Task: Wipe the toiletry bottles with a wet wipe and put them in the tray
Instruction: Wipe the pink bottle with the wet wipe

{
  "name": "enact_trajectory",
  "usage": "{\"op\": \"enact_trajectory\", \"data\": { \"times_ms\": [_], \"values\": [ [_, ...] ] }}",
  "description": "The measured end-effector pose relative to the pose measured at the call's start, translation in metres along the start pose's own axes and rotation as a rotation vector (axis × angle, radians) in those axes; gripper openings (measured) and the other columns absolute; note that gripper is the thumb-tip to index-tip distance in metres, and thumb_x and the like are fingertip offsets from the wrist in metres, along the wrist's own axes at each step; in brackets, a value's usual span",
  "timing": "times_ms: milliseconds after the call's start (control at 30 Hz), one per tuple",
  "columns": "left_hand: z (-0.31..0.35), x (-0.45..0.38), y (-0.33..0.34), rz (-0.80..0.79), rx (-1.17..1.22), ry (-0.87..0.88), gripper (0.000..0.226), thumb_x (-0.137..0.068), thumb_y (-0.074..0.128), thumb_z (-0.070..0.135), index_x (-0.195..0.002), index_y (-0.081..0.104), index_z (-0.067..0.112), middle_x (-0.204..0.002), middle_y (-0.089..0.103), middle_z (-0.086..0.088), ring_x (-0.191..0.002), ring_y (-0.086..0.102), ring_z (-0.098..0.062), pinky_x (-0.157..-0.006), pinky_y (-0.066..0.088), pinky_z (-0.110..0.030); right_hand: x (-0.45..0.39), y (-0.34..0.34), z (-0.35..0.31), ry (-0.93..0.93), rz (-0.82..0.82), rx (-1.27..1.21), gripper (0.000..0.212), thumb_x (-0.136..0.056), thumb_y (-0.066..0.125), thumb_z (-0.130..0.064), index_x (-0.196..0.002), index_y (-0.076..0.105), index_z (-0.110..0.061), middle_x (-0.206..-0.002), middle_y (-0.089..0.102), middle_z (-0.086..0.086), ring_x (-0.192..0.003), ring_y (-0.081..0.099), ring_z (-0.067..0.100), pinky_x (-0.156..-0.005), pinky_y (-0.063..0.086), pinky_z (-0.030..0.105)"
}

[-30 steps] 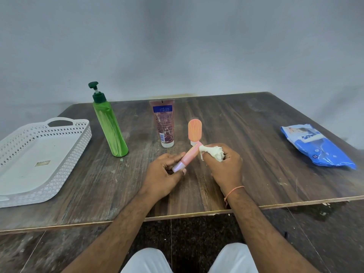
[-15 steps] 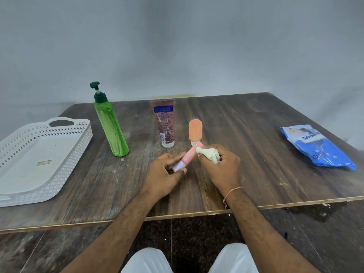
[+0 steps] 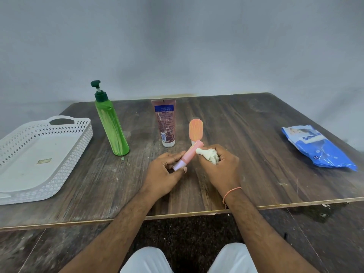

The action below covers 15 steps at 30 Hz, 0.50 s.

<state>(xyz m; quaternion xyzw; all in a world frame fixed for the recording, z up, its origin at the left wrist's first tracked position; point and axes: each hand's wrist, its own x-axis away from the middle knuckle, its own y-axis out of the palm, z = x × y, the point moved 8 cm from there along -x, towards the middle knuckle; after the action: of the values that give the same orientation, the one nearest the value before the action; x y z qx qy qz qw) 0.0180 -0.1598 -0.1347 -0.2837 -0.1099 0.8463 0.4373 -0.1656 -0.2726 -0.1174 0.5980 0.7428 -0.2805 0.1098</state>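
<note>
The left hand pinches the lower end of a small pink tube, held tilted above the table; the right hand clenches a crumpled wet wipe (pressed against the tube's upper end). The white tray sits far left.

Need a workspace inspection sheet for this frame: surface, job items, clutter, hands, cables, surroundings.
Surface: wooden table, scuffed, pale specks.
Job's things: pink tube held tilted; balled wipe touching its upper end; green pump bottle, brown tube and orange bottle upright on the table; white tray at left, holding no bottles.
Clutter: blue wipe pack at right; green speck by the pump bottle.
Hands: left hand grips pink tube; right hand grips wipe.
Cables: nothing seen.
Surroundings: plain grey wall, dark floor.
</note>
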Motion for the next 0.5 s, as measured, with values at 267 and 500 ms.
{"op": "enact_trajectory", "data": {
  "times_ms": [267,500],
  "values": [
    [-0.0009,0.0001,-0.0013,-0.003,-0.003,0.002,0.054,-0.085,0.085,0.012,-0.136,0.072,0.027,-0.103,0.072,0.014,-0.095,0.068,-0.004,-0.081,0.047,-0.010,0.0017,0.0044,0.0005,-0.011,-0.037,0.019,0.014,-0.086,0.088,-0.036,-0.093,0.079,-0.029,-0.080,0.074,-0.013,-0.072,0.067,0.008,-0.061,0.055,0.033],
    [0.0030,-0.0003,-0.0008,-0.002,-0.025,0.008,0.053,-0.086,0.083,0.011,-0.135,0.072,0.027,-0.098,0.070,0.014,-0.086,0.065,0.004,-0.074,0.042,-0.005,0.0033,0.0096,-0.0044,-0.058,-0.089,0.008,0.015,-0.086,0.089,-0.037,-0.096,0.081,-0.030,-0.083,0.075,-0.015,-0.076,0.069,0.008,-0.064,0.054,0.027]
  ]
}}
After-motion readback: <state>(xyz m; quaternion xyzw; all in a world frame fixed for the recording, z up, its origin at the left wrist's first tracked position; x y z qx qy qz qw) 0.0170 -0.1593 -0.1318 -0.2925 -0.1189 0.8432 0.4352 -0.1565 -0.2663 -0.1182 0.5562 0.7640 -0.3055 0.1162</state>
